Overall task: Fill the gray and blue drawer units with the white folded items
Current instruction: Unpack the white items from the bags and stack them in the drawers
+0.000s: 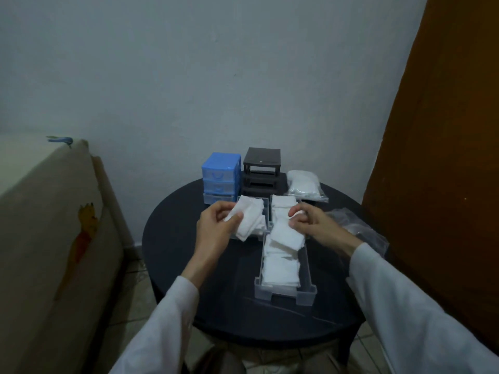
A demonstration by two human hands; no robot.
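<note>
- Blue drawer unit (221, 177): glossy plastic, drawer fronts translucent.
- Gray drawer unit (261, 171): dark plastic, matt top.
- Loose drawers, e.g. nearest drawer (286, 288): clear, smooth plastic.
- White folded items (280, 271): soft, matt cloth-like weave, slightly fuzzy.
- Bags (303, 186): thin, clear, crinkled plastic film.
- Round table (194, 265): dark, smooth, faint sheen.
- Sleeves (421, 317): white matt cloth.

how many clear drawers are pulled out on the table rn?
3. One nearest the person, full of white folded items; one behind it on the right; one at back left, partly behind the left hand. Others may be hidden.
</note>
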